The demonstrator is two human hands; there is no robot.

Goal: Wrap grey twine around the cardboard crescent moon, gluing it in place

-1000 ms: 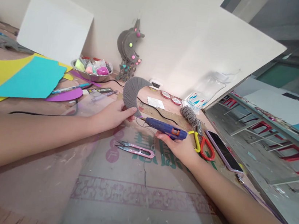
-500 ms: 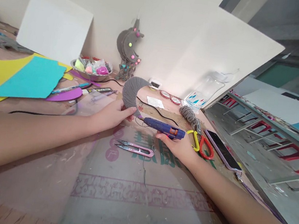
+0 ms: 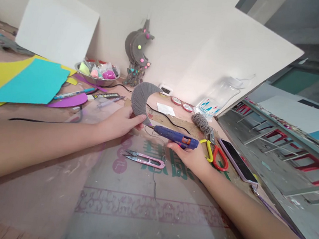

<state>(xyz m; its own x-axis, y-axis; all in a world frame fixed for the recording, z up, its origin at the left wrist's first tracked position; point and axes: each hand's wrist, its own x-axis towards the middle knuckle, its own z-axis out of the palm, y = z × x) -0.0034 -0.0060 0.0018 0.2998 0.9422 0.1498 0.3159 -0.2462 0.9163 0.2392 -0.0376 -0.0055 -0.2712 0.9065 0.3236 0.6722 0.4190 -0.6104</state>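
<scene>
The left hand [image 3: 120, 122] is closed on the lower end of a grey yarn-wrapped crescent [image 3: 141, 99], pinching it between thumb and fingers so that the crescent stands upright above the hand, clear of the work surface [image 3: 147, 212]. The right hand [image 3: 190, 155] grips a blue glue gun [image 3: 176, 136] from beneath, the gun lying level with its nozzle pointing left and meeting the crescent's lower tip just beside the left thumb. Pink thread snips [image 3: 146, 159] lie on the surface between the two hands and nearer the viewer, while yellow-and-red scissors [image 3: 216, 155] and a phone [image 3: 238, 160] lie just beyond the right hand.
</scene>
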